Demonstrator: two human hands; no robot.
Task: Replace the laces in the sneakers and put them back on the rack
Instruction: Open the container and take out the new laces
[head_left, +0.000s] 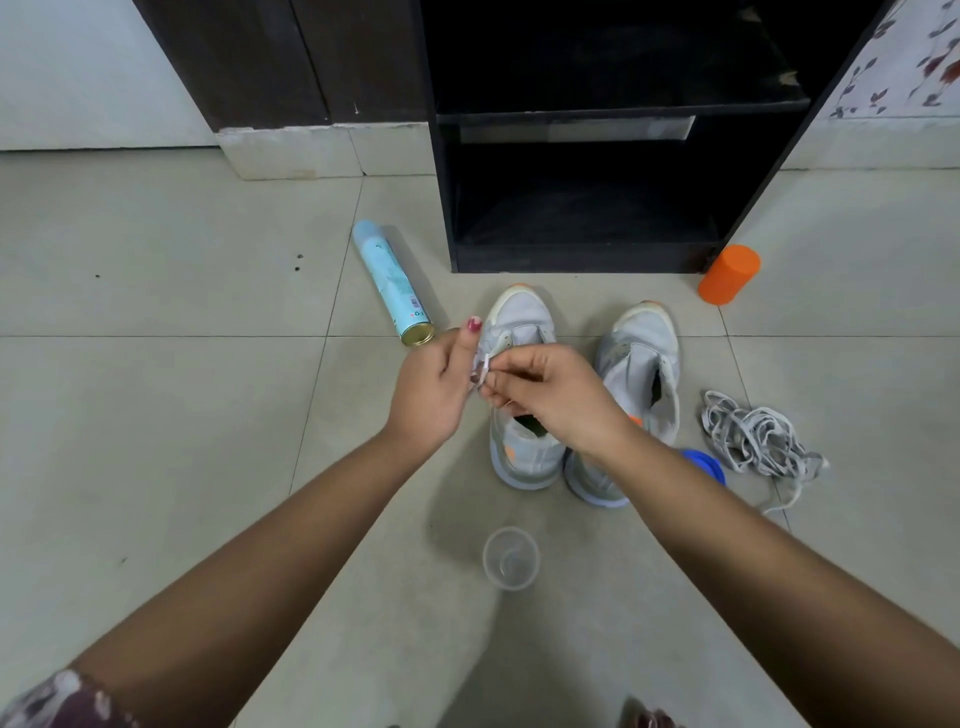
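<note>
Two grey sneakers with orange accents stand side by side on the tiled floor, toes toward the black rack (447, 208). Above the left sneaker (519, 322), my left hand (436, 384) and my right hand (550, 395) meet, and both pinch a small white lace piece (483, 370) between their fingertips. The right sneaker (644, 353) has no lace in its eyelets. A tangled pile of grey laces (753, 441) lies on the floor to its right.
A light-blue spray can (392, 283) lies on the floor left of the rack. An orange cylinder (727, 274) stands at the rack's right corner. A clear plastic cup (510, 558) sits near me, and a blue lid (704, 462) lies behind my right wrist.
</note>
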